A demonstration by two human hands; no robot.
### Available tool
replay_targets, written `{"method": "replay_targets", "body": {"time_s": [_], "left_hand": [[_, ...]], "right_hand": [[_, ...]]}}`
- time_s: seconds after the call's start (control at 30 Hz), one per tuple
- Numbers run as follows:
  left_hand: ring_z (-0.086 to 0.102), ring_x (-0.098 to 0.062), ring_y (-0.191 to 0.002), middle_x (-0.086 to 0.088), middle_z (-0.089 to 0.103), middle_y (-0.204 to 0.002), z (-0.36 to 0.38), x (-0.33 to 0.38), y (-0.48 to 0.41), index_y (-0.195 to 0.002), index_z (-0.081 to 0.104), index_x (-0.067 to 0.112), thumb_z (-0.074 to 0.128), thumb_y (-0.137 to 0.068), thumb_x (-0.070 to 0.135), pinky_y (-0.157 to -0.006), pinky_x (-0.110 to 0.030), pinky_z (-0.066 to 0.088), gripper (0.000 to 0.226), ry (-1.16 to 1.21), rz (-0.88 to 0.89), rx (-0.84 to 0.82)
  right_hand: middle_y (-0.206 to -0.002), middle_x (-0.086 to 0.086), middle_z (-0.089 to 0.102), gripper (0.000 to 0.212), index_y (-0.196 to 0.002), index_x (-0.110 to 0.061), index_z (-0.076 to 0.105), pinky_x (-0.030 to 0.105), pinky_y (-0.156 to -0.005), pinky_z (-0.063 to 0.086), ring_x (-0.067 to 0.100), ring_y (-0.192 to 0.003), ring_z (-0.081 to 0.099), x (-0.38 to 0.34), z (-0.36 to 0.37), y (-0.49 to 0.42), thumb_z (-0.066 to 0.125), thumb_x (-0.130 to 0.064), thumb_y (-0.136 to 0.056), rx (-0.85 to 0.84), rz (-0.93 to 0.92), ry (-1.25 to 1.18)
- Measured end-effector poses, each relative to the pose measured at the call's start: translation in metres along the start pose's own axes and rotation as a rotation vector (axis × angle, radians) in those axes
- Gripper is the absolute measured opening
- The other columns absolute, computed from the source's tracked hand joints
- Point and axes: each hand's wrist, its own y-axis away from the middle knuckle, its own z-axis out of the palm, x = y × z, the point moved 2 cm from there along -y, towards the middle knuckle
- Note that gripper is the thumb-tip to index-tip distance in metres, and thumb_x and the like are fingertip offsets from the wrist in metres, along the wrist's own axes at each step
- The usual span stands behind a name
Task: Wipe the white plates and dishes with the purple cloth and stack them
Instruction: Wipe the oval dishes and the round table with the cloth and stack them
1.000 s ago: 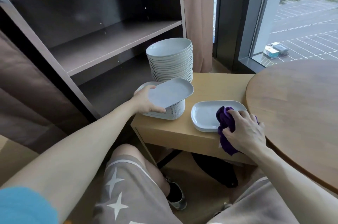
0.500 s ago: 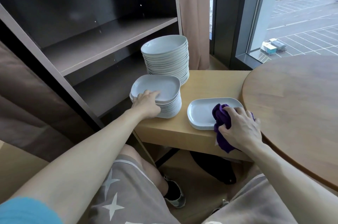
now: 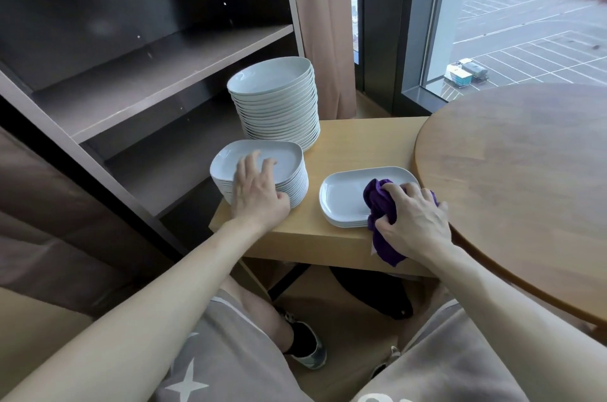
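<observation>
Head view: left hand [image 3: 259, 191] lay loose-fingered on the squarish white plate stack [image 3: 282, 160], centre frame. Right of it, right hand [image 3: 414, 221] gripped the bunched purple cloth [image 3: 381, 201] on the low rectangular white dish pile [image 3: 341, 196], light wooden desk [image 3: 361, 139]. Judged mid-task; more wiping due.

The cloth [image 3: 382, 204] is deep purple. The stack of round dishes [image 3: 279, 106], the stack of square plates [image 3: 289, 158] and the short stack of oblong plates [image 3: 341, 198] are plain white with a faint bluish cast. The surface [image 3: 354, 145] is pale yellow wood, the round table [image 3: 525, 178] a warmer brown and the shelf unit [image 3: 147, 66] dark brown. The shorts [image 3: 236, 352] are beige-grey with white stars.
</observation>
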Motion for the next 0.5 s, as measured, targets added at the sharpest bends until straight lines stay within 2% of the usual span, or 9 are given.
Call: {"method": "replay_targets", "body": {"time_s": [0.07, 0.13, 0.23, 0.37, 0.43, 0.5], "left_hand": [[0.034, -0.026, -0.137, -0.008, 0.038, -0.145, 0.006, 0.027, 0.008, -0.14, 0.045, 0.013, 0.06, -0.081, 0.016, -0.113, -0.044, 0.037, 0.06, 0.174, 0.161, 0.028], [0.039, -0.022, -0.134, -0.002, 0.039, -0.143, 0.024, 0.052, 0.016, -0.146, 0.038, 0.015, 0.06, -0.085, 0.018, -0.108, -0.041, 0.042, 0.065, 0.29, 0.226, -0.139], [0.024, -0.019, -0.146, 0.0, 0.024, -0.156, 0.056, 0.069, 0.018, -0.159, 0.014, 0.02, 0.07, -0.085, 0.033, -0.118, -0.038, 0.031, 0.093, 0.352, 0.172, -0.344], [0.003, -0.015, -0.156, 0.002, 0.0, -0.169, 0.081, 0.069, 0.005, -0.162, -0.01, 0.02, 0.09, -0.068, 0.053, -0.127, -0.043, 0.017, 0.141, 0.452, 0.054, -0.505], [0.004, -0.017, -0.157, 0.0, 0.001, -0.17, 0.088, 0.069, 0.0, -0.162, -0.007, 0.019, 0.094, -0.063, 0.054, -0.126, -0.046, 0.021, 0.146, 0.449, 0.031, -0.523], [0.017, -0.02, -0.153, -0.002, 0.016, -0.164, 0.093, 0.068, -0.003, -0.16, 0.006, 0.015, 0.097, -0.056, 0.053, -0.12, -0.047, 0.032, 0.143, 0.484, 0.017, -0.487]], "right_hand": [[-0.123, -0.001, 0.052, 0.048, -0.131, -0.035, 0.046, 0.048, -0.094, 0.035, 0.027, -0.112, 0.047, 0.0, 0.0, -0.002, 0.056, -0.047, -0.086, -0.008, 0.0, 0.011], [-0.118, 0.001, 0.053, 0.047, -0.13, -0.034, 0.047, 0.047, -0.092, 0.035, 0.027, -0.109, 0.048, 0.0, -0.001, -0.005, 0.054, -0.048, -0.086, -0.022, 0.01, 0.031], [-0.112, 0.001, 0.055, 0.047, -0.128, -0.034, 0.048, 0.045, -0.088, 0.035, 0.027, -0.105, 0.049, 0.001, -0.002, -0.006, 0.051, -0.052, -0.085, -0.047, 0.02, 0.041], [-0.106, 0.001, 0.055, 0.044, -0.121, -0.032, 0.049, 0.043, -0.082, 0.034, 0.027, -0.101, 0.05, -0.004, -0.001, -0.002, 0.048, -0.054, -0.082, -0.059, 0.011, 0.066], [-0.106, 0.0, 0.054, 0.043, -0.12, -0.031, 0.05, 0.043, -0.082, 0.034, 0.027, -0.102, 0.051, -0.005, -0.002, -0.003, 0.049, -0.053, -0.083, -0.071, 0.008, 0.069], [-0.108, -0.001, 0.054, 0.039, -0.117, -0.03, 0.052, 0.042, -0.082, 0.033, 0.027, -0.103, 0.051, -0.005, -0.006, -0.007, 0.051, -0.05, -0.083, -0.073, 0.014, 0.073]]}}
